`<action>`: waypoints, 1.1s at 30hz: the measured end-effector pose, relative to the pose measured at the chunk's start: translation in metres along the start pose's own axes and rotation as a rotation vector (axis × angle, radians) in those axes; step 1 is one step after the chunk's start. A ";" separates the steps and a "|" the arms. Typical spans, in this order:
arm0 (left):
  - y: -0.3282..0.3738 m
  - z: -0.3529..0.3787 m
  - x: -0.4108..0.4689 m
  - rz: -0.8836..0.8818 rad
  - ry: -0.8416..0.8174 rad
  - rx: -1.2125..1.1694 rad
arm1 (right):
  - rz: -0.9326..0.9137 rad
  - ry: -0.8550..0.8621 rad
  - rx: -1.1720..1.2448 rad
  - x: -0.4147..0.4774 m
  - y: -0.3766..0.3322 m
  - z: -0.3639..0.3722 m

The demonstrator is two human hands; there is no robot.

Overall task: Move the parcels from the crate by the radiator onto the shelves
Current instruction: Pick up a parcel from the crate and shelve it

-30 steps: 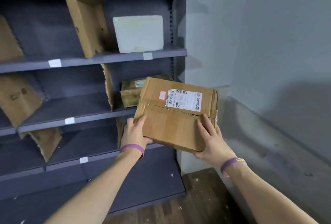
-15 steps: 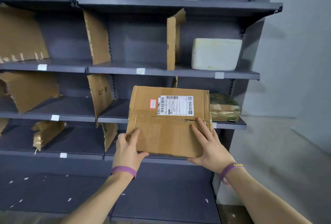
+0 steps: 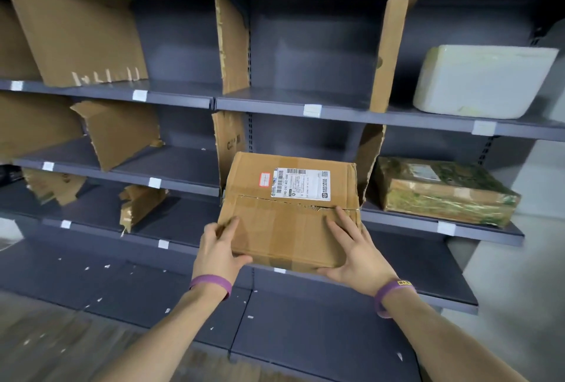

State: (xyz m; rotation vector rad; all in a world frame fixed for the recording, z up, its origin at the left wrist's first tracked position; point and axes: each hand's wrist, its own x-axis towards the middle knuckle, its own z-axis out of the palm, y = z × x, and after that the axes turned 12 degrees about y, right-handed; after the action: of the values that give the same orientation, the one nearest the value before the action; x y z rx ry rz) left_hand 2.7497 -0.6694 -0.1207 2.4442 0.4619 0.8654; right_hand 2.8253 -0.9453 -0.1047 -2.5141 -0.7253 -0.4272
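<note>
A brown cardboard parcel (image 3: pixel 284 222) with a white shipping label sits between both my hands, its far end over the middle shelf board (image 3: pixel 428 225) between two cardboard dividers. My left hand (image 3: pixel 218 251) grips its near left corner, thumb under the front edge. My right hand (image 3: pixel 354 251) holds the near right corner, fingers flat on top and thumb below. The crate and radiator are out of view.
A green-taped parcel (image 3: pixel 443 190) lies right of the divider (image 3: pixel 368 155) on the same shelf. A white foam box (image 3: pixel 483 80) stands on the shelf above. Torn cardboard dividers (image 3: pixel 230 45) split the dark grey shelves; the bays to the left hold only cardboard sheets (image 3: pixel 79 36).
I have turned left and stepped closer to the shelves. The parcel has moved forward into the middle shelf bay, still held by both hands.
</note>
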 end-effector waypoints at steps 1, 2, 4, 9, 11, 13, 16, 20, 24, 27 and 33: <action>-0.001 0.005 0.010 0.005 -0.005 0.002 | 0.004 -0.004 -0.004 0.010 0.003 0.003; -0.002 0.012 0.020 0.011 -0.010 0.008 | 0.009 -0.010 -0.007 0.021 0.008 0.006; -0.002 0.026 0.043 0.016 -0.017 0.021 | 0.015 -0.022 -0.017 0.043 0.020 0.013; 0.001 0.067 0.099 -0.004 -0.039 0.022 | 0.009 -0.009 -0.016 0.104 0.055 0.033; 0.001 0.083 0.121 -0.014 -0.055 0.012 | 0.013 -0.009 -0.022 0.127 0.068 0.041; 0.000 0.098 0.139 -0.012 -0.065 0.005 | 0.030 -0.007 -0.019 0.145 0.079 0.048; -0.002 0.115 0.163 -0.002 -0.091 0.015 | 0.056 -0.015 -0.021 0.167 0.091 0.056; -0.005 0.133 0.187 0.006 -0.129 0.036 | 0.090 -0.026 -0.020 0.187 0.099 0.064; -0.010 0.146 0.209 0.055 -0.132 0.022 | 0.089 0.024 -0.055 0.200 0.098 0.068; -0.014 0.151 0.223 0.078 -0.143 -0.005 | 0.125 0.022 -0.074 0.205 0.094 0.066; -0.016 0.155 0.228 0.105 -0.150 -0.016 | 0.139 0.095 -0.249 0.205 0.079 0.065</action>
State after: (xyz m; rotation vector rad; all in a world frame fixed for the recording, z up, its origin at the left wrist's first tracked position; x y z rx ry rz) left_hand 3.0177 -0.6035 -0.1233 2.5146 0.2741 0.7178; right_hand 3.0464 -0.8848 -0.1025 -2.7326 -0.4823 -0.6151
